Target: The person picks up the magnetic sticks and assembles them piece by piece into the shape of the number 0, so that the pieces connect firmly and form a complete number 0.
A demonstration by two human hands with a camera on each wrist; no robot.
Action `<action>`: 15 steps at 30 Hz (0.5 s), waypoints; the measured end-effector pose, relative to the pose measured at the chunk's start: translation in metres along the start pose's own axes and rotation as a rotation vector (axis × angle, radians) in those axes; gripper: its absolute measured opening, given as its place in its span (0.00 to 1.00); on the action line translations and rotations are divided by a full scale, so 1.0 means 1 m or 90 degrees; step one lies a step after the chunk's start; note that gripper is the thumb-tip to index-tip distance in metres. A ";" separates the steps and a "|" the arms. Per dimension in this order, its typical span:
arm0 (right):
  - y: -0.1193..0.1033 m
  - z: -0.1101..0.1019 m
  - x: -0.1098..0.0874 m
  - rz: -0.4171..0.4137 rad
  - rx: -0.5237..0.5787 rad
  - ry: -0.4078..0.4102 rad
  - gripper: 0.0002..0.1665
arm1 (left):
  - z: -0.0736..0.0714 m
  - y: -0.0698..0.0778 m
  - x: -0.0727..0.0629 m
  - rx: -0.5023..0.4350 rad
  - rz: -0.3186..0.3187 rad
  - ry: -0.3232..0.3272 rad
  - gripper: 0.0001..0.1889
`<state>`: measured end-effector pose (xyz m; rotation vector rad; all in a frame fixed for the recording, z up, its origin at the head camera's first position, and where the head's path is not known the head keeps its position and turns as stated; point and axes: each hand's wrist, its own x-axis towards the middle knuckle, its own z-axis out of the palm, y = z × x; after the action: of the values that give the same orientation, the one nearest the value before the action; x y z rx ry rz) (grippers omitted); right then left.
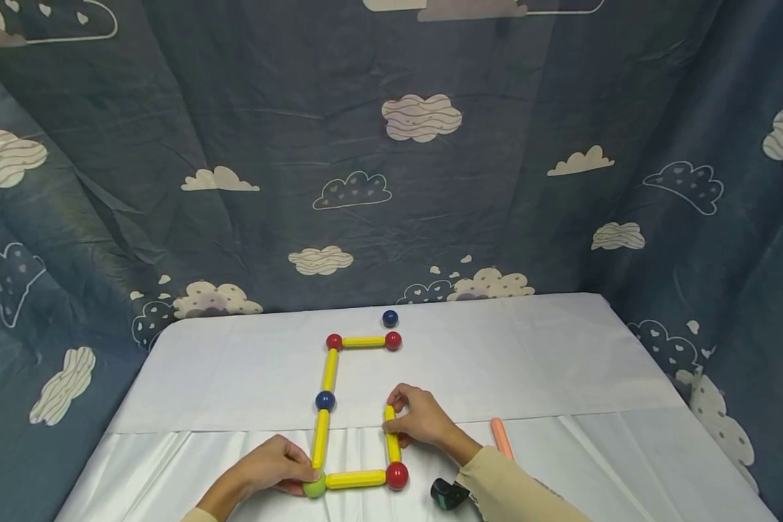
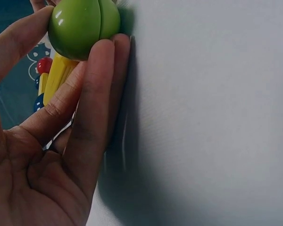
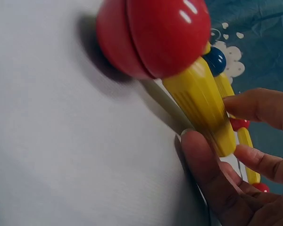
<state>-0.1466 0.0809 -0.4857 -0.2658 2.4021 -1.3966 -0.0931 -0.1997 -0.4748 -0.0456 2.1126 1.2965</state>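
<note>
My left hand (image 1: 270, 465) pinches a green ball (image 2: 78, 28) at the near left corner of a joined figure of yellow rods and balls on the table. From that ball a yellow rod (image 1: 356, 479) runs right to a red ball (image 1: 397, 476). Between thumb and fingers my right hand (image 1: 424, 420) grips another yellow rod (image 3: 200, 101), whose near end meets this red ball. On the left side, yellow rods (image 1: 320, 438) lead up through a blue ball (image 1: 325, 400) to a red ball (image 1: 334, 342), then a rod (image 1: 364, 341) reaches a further red ball (image 1: 394, 341).
A loose blue ball (image 1: 390, 318) lies near the table's back edge. Beside my right forearm are an orange rod (image 1: 502, 438) and a dark object (image 1: 448, 494), partly hidden by the sleeve. A white cloth (image 1: 235, 377) covers the table; a cloud-patterned curtain (image 1: 365, 152) hangs behind.
</note>
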 end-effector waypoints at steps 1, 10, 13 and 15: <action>0.000 -0.001 0.001 0.002 0.001 0.001 0.19 | 0.000 -0.001 0.000 -0.001 0.000 0.001 0.10; -0.003 -0.029 0.032 0.018 -0.004 0.061 0.19 | 0.001 -0.003 0.000 0.002 -0.003 0.010 0.10; -0.006 -0.042 0.050 0.016 0.002 0.095 0.19 | 0.001 -0.003 0.000 0.006 -0.003 0.015 0.11; -0.008 -0.052 0.064 0.005 0.000 0.117 0.18 | 0.002 -0.004 0.000 0.007 -0.002 0.018 0.11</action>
<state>-0.2262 0.0974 -0.4686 -0.1328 2.5461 -1.4757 -0.0912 -0.2003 -0.4784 -0.0626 2.1424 1.2903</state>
